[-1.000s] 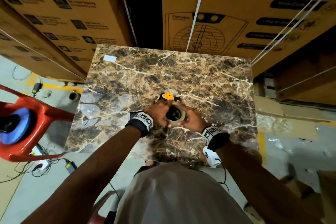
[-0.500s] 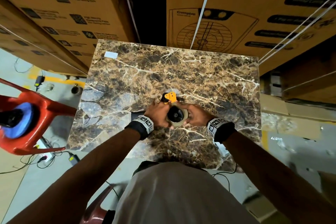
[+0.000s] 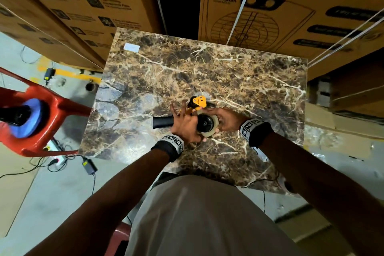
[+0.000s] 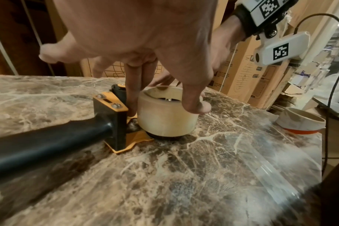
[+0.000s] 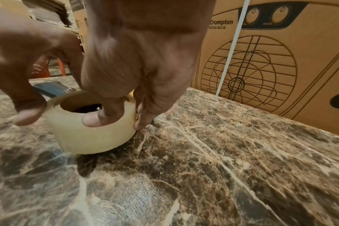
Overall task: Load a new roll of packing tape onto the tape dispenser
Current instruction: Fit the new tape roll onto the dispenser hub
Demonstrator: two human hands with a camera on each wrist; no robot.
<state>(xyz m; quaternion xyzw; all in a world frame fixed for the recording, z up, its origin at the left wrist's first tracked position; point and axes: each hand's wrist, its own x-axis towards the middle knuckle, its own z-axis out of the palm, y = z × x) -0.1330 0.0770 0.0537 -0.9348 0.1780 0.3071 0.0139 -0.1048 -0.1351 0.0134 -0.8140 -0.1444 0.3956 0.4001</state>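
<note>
Now the dispenser's black handle (image 3: 163, 122) shows beside the left hand (image 3: 185, 124).

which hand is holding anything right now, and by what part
The right hand grips the tape roll by its top rim and outer side. The left hand grips nothing; its straight fingers reach down beside the roll.

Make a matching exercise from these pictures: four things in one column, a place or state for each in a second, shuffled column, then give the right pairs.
Things
1. tape roll
2. dispenser handle
3. empty tape core
4. white label

Places or states
A. stuck near the table's far left corner
B. black, pointing to the person's left
C. seated on the dispenser's hub, both hands on it
D. standing apart near the table's right edge

Pairs: 1-C, 2-B, 3-D, 4-A
</note>
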